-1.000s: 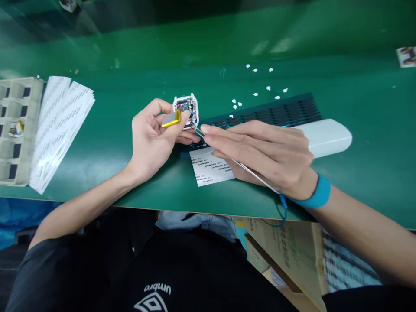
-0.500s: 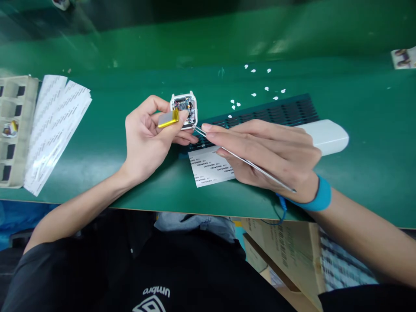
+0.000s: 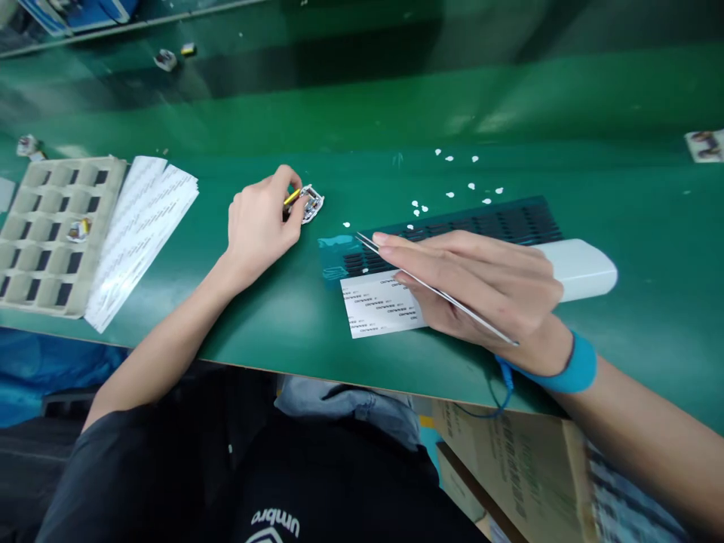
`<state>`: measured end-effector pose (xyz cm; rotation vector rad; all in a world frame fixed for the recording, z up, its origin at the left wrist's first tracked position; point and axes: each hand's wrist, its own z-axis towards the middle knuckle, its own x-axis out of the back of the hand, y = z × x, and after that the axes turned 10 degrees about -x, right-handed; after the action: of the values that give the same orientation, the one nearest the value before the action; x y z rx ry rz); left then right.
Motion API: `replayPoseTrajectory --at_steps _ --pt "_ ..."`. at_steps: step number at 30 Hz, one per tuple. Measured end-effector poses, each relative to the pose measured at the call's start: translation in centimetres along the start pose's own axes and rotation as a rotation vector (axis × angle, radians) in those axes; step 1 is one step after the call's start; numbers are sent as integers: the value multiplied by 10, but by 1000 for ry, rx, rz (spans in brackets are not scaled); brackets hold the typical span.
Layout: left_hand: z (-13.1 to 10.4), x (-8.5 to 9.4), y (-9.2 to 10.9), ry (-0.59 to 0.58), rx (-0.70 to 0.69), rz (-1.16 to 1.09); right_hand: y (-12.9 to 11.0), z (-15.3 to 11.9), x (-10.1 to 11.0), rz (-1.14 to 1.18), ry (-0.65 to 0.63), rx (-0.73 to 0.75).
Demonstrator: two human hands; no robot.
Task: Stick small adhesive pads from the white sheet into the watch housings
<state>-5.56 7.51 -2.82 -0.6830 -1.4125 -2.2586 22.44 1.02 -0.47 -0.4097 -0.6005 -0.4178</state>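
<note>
Left hand [image 3: 257, 215] curls its fingers round a watch case [image 3: 311, 204], still uncovered, battery [image 3: 292, 197] apparently unseated; right hand [image 3: 486, 283] pinches tweezers [image 3: 469, 311] in its fingers, tips clear.

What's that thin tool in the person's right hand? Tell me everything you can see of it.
A pair of tweezers: slim, silvery, apparently metal, its two fine prongs slightly apart at the tips. The right hand pinches it near the front. It slants, tips forward and leftward over the dark sheet's left end, rear end near the wrist. Nothing shows between the tips.
</note>
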Motion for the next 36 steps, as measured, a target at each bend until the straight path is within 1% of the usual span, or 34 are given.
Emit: replayPoseTrajectory --at_steps 2,3,5,6,8,10,12,14,15,16,19,21,22,24,26,27,28,29,31,33,34,36 --pt "3 5 -5 -6 -82 118 1 -1 0 -13 17 1" --pt "4 6 -4 -21 -138 174 2 -1 1 -23 5 -4" --pt "1 5 2 -90 -247 270 3 -2 2 -35 -27 -18" --pt "-1 4 5 -129 -281 310 3 -2 3 -33 -42 -20" --pt "-4 0 7 -161 -280 390 3 -3 3 -20 -40 -21" --pt "-6 -1 2 -104 -221 475 3 -4 1 -14 -6 -21" --pt "-6 1 -8 10 -185 534 3 -3 -1 -19 34 -16" --pt "-5 5 -18 115 -193 533 2 -3 -2 -31 52 -8" --pt "-4 7 -22 141 -196 513 2 -3 -3 -38 53 -5" --pt "-3 9 -24 142 -190 488 2 -2 -3 -43 53 -1" --pt "-1 13 -20 38 -137 461 2 -2 -3 -48 55 13" --pt "0 13 -10 -54 -169 489 1 -2 -2 -62 41 9" --pt "-1 12 -4 -110 -228 495 0 -2 -1 -72 35 -2" --pt "-3 10 10 -263 -424 459 0 -1 2 -82 31 -34" --pt "-7 5 23 -438 -650 372 0 -1 4 -91 58 -65" --pt "-11 2 29 -520 -739 329 1 -1 6 -103 70 -79" --pt "-14 -2 34 -590 -797 293 3 -1 7 -121 89 -91" --pt "-18 -5 38 -648 -822 265 4 -1 7 -146 106 -110" --pt "-24 -12 42 -721 -800 231 8 -3 6 -205 106 -181" --pt "-27 -17 42 -734 -759 216 11 -4 4 -263 83 -256" --pt "-27 -18 42 -729 -747 210 12 -4 3 -283 80 -267" --pt "-24 -17 39 -720 -736 202 12 -4 2 -286 111 -211"
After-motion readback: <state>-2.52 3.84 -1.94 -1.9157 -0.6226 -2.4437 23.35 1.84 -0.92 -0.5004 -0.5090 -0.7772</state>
